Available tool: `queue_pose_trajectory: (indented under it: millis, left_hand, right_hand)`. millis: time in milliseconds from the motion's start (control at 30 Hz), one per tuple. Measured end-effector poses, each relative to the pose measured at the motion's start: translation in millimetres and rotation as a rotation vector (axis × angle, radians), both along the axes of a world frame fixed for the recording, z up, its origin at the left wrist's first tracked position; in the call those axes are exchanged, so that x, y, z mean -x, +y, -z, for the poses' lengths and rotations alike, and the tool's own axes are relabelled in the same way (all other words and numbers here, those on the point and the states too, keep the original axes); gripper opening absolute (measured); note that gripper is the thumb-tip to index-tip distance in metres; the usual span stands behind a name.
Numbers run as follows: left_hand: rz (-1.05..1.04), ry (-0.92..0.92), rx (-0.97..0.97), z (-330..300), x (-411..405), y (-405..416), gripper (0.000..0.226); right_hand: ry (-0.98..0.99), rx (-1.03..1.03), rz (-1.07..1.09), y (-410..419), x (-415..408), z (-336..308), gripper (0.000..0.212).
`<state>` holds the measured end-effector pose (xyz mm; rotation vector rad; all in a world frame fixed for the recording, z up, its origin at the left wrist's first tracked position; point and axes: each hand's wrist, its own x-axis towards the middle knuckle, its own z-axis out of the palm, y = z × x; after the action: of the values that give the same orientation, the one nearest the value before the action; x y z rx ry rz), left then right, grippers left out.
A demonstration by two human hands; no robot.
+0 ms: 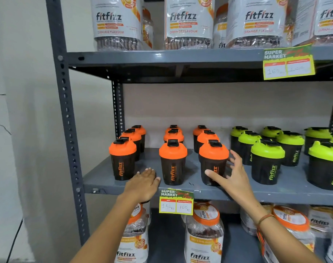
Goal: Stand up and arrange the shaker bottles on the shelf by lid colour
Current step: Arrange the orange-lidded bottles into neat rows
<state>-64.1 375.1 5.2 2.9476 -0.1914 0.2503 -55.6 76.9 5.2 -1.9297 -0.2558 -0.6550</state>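
Note:
Black shaker bottles stand upright on the grey middle shelf (104, 182). Several with orange lids fill the left half in three rows; the front ones are at the left (122, 160), the middle (172, 162) and the right (213, 162). Several with green lids (267, 160) stand on the right half. My left hand (145, 182) lies flat and open on the shelf between the left and middle front orange bottles, holding nothing. My right hand (233, 174) is spread open just right of the right front orange bottle, with the thumb across its front, not closed on it.
Large fitfizz jars (117, 23) line the shelf above, and more jars (203, 234) sit on the shelf below. Yellow price tags (176, 201) hang from the shelf edges. The grey upright post (65, 114) and a white wall bound the left side.

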Motion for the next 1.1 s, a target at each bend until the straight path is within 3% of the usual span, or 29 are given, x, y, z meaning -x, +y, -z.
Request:
queue_pose_trajectory:
  millis: [67,133,267,400,467,667,767,967,1100]
  left_hand:
    - [-0.018,0.01,-0.03,0,-1,0,0.06]
    - [-0.016,0.008,-0.039,1,0,0,0.06]
    - [-0.024,-0.043,-0.028,6,-3,-1,0.059]
    - [-0.033,-0.109,-0.012,11,-3,-1,0.059]
    - [-0.033,-0.132,-0.008,11,-2,-2,0.058]
    - [-0.033,-0.189,0.0,13,2,-3,0.056]
    - [-0.033,-0.208,0.006,11,3,-2,0.056]
    - [-0.047,-0.293,0.018,11,5,-3,0.056]
    - [-0.054,-0.316,0.021,10,4,-4,0.056]
  right_hand:
    - [-0.022,-0.103,-0.015,1,6,-2,0.121]
    - [-0.116,-0.171,0.034,0,15,-8,0.102]
    - [-0.394,-0.128,0.119,2,27,-61,0.053]
    - [-0.423,-0.039,0.082,20,2,-144,0.026]
    - [-0.291,0.03,-0.025,35,-20,-178,0.028]
    - [0.079,0.743,-0.171,78,-101,-207,0.051]
    - [0.175,0.971,-0.205,94,-131,-203,0.067]
    - [0.292,1.153,-0.285,114,-173,-188,0.087]
    - [0.306,1.115,-0.376,115,-186,-180,0.08]
